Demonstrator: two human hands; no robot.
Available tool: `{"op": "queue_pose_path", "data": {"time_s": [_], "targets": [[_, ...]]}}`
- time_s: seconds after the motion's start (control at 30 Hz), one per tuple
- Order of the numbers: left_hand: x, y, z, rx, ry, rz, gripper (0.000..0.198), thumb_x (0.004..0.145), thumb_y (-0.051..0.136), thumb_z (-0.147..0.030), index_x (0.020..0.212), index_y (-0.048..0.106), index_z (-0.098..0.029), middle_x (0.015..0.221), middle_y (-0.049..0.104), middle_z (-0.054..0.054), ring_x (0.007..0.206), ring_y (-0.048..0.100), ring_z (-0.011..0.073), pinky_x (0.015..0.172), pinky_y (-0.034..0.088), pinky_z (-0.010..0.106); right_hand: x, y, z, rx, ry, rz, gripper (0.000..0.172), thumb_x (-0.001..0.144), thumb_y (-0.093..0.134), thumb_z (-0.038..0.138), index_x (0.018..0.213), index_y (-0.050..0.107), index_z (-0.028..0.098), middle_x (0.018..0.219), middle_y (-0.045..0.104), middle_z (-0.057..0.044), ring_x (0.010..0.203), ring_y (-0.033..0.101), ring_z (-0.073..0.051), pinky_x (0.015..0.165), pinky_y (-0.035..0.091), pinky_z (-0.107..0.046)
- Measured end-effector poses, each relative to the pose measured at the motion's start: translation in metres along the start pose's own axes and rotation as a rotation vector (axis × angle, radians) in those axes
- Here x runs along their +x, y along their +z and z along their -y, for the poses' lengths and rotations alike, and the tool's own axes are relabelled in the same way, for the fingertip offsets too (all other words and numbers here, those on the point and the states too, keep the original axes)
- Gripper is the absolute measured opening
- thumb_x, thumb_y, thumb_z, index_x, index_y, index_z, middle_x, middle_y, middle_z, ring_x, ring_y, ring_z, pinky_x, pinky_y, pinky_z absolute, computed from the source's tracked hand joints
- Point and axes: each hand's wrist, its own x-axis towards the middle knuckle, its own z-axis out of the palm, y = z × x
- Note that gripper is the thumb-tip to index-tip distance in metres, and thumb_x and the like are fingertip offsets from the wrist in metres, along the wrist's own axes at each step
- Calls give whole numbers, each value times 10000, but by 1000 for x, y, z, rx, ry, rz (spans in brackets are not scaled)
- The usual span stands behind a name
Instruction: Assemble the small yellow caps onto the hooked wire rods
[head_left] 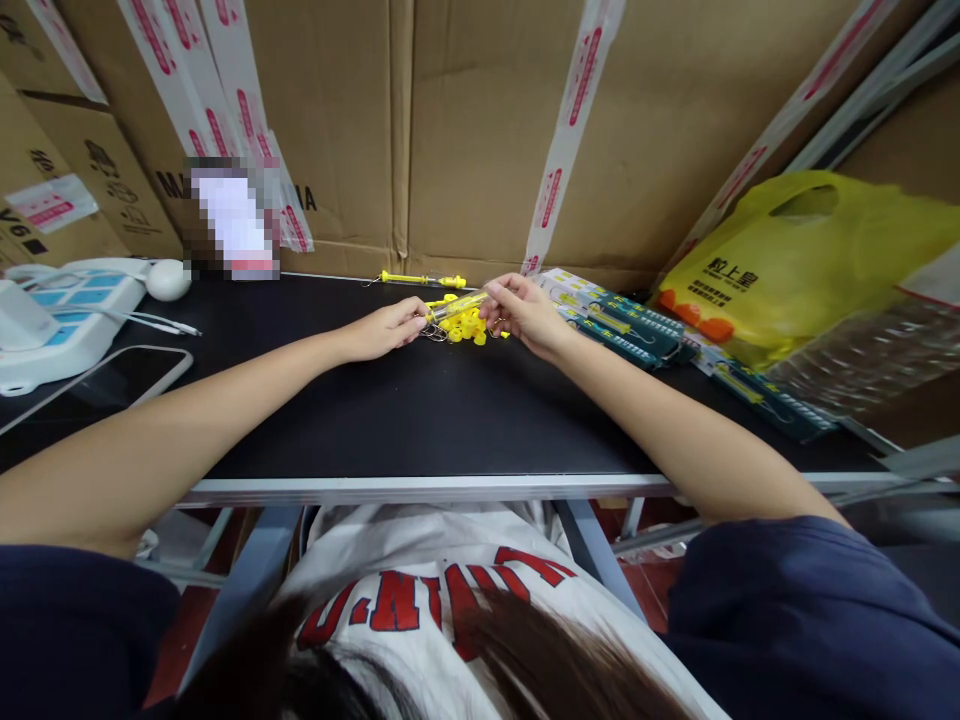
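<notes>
Between my two hands, a clear tube with yellow parts is held at a slight slant over the table. My left hand pinches its left end, where a thin metal wire shows. My right hand has its fingers closed on the right end. Just below the tube lies a pile of small yellow plastic pieces on the black tabletop. Behind the hands, a yellow and clear tube with a wire hook lies near the cardboard.
Printed packages lie right of my hands, beside a yellow plastic bag and clear plastic trays. At left are a white power strip and a phone. Large cardboard boxes wall off the back.
</notes>
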Motion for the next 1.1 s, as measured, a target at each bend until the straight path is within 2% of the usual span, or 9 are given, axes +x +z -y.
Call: {"op": "queue_pose_path", "data": {"time_s": [0.13, 0.3, 0.47, 0.63, 0.77, 0.93, 1.03, 1.1], "targets": [[-1, 5, -3, 29, 42, -48, 150, 963, 409, -314, 977, 472, -178, 736, 467, -33, 653, 449, 99, 637, 375, 236, -1, 1, 1, 6, 3, -25, 256, 929, 627, 412, 898, 470, 213, 689, 637, 30, 531, 561, -69, 470, 434, -187], [-2, 5, -6, 49, 24, -74, 193, 961, 420, -358, 1024, 490, -189, 727, 449, -38, 666, 462, 105, 649, 373, 236, -2, -1, 1, -22, -10, -7, 330, 903, 638, 495, 891, 455, 221, 715, 617, 34, 549, 555, -64, 502, 443, -194], [-1, 2, -6, 72, 12, -135, 233, 950, 461, -384, 1034, 537, -180, 670, 427, -51, 583, 391, 88, 575, 312, 224, 0, -4, -1, -14, -15, -6, 313, 910, 627, 489, 914, 454, 229, 734, 615, 31, 557, 552, -63, 503, 438, -194], [-3, 7, -9, -15, -28, -169, 237, 943, 491, -380, 1045, 548, -174, 586, 413, -71, 499, 360, 72, 507, 277, 210, -2, -3, 4, 121, -1, -1, 310, 871, 688, 450, 910, 478, 226, 734, 610, 39, 556, 546, -57, 497, 435, -190], [-5, 16, -17, -111, -69, -149, 249, 943, 502, -394, 1055, 512, -172, 529, 485, -75, 456, 436, 74, 497, 339, 194, -10, 9, 7, 212, 33, 116, 336, 801, 768, 398, 971, 548, 210, 773, 623, 45, 601, 574, -55, 536, 474, -192], [-5, 22, -28, -133, 43, -87, 255, 919, 535, -413, 887, 543, -160, 617, 615, -12, 562, 559, 86, 584, 428, 201, -23, 29, 4, 199, 66, 258, 413, 735, 812, 430, 1022, 636, 191, 736, 627, 44, 607, 599, -65, 550, 531, -193], [-5, 24, -30, -147, 30, -97, 259, 903, 551, -418, 893, 548, -160, 680, 611, -13, 525, 536, 70, 550, 433, 201, -26, 32, 4, 147, 55, 287, 421, 713, 818, 475, 975, 671, 180, 733, 628, 27, 616, 600, -71, 551, 545, -191], [-5, 24, -31, -137, 0, -108, 258, 900, 553, -418, 943, 543, -164, 683, 596, -27, 468, 471, 51, 495, 392, 193, -24, 29, 7, 107, 20, 238, 402, 743, 788, 501, 956, 677, 178, 761, 631, 10, 629, 596, -73, 551, 543, -190]]}}
